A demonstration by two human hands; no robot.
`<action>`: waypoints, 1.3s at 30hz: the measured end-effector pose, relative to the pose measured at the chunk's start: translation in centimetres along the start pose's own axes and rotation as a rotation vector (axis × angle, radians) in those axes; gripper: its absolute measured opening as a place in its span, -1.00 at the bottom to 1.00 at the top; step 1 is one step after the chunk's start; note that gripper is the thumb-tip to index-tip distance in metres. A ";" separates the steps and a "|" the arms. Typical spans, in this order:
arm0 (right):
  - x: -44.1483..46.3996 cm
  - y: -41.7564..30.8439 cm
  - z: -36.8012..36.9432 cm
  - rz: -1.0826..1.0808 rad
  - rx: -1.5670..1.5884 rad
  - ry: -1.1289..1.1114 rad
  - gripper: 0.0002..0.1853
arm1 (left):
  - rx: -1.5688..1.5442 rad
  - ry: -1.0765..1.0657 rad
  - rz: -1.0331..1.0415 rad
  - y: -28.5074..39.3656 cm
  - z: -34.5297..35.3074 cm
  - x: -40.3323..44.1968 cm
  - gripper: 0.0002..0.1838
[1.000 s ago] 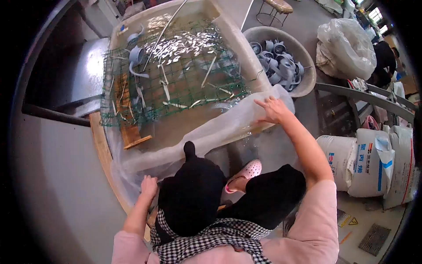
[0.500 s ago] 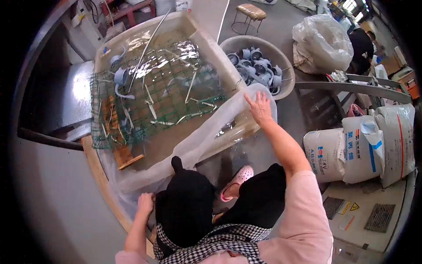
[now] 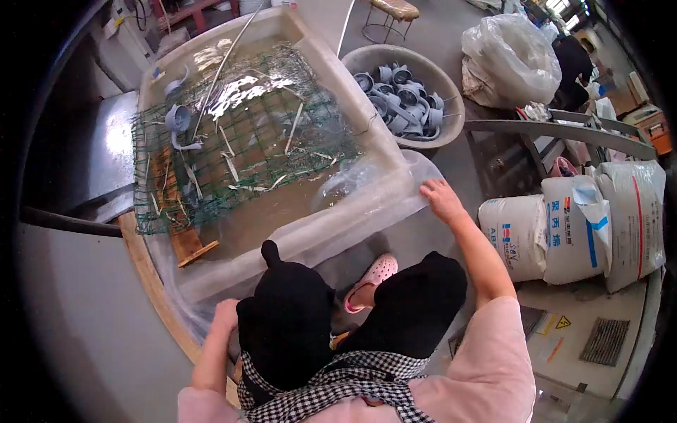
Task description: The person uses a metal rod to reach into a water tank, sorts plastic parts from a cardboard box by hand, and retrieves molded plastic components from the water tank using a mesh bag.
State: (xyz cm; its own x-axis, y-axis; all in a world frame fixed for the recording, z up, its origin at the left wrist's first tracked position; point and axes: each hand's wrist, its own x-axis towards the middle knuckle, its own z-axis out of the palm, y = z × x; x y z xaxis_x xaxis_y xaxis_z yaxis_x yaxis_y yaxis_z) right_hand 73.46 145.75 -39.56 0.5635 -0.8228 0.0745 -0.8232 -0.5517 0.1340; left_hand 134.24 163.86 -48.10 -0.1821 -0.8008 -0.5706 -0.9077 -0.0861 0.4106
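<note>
A clear plastic sheet (image 3: 317, 227) drapes over the near rim of a water-filled tub (image 3: 368, 127). At the sheet's right end, my right hand (image 3: 443, 199) has its fingers bent over the sheet's edge, closed on it. My left hand (image 3: 226, 314) is low by the near left corner, against the sheet; its fingers are mostly hidden. Inside the tub lie a green mesh (image 3: 261, 141), pale strips and a wooden board (image 3: 185, 236). A grey ring-shaped part (image 3: 178, 118) rests at the mesh's left side.
A round basin (image 3: 451, 106) of grey parts stands right of the tub. Beyond it are a stool (image 3: 395, 9), a large plastic bag (image 3: 511, 60) and a bent-over person (image 3: 571, 67). White sacks (image 3: 575, 229) stand at the right; a grey panel (image 3: 92, 303) is at the left.
My right hand has come down and outward from the tub's right corner, and the sheet now hangs lower over the near rim. The whole view has also shifted.
</note>
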 end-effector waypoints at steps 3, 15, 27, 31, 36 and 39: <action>0.0 -0.2 -1.6 0.121 0.065 -0.061 -0.63 | 0.223 0.076 0.023 1.6 -2.9 0.3 -0.67; 7.4 -4.1 0.6 0.249 0.402 -0.678 -0.80 | 0.139 0.084 -0.033 -6.3 8.6 6.1 -0.74; 20.7 -18.5 -0.7 -0.122 0.271 -0.536 -0.59 | 0.550 0.504 -0.010 -1.8 -11.6 5.7 -0.76; 22.5 -21.3 0.8 -0.132 0.156 -0.377 -0.44 | 0.567 0.457 -0.046 -3.8 -11.1 5.0 -0.80; 23.6 -21.7 6.8 -0.080 -0.100 -0.098 -0.39 | 0.415 0.528 0.014 -3.8 -9.9 1.8 -0.89; 24.8 -21.9 8.2 -0.072 -0.080 -0.125 -0.46 | 0.387 0.503 -0.024 -3.3 -9.7 3.3 -0.90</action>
State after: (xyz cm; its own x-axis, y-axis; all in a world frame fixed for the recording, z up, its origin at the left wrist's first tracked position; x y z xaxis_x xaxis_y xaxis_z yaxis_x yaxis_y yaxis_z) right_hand 104.84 136.30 -48.79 0.6040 -0.7946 -0.0612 -0.7698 -0.6016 0.2133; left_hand 140.34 155.77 -44.45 -0.0453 -0.9899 -0.1344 -0.9974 0.0373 0.0614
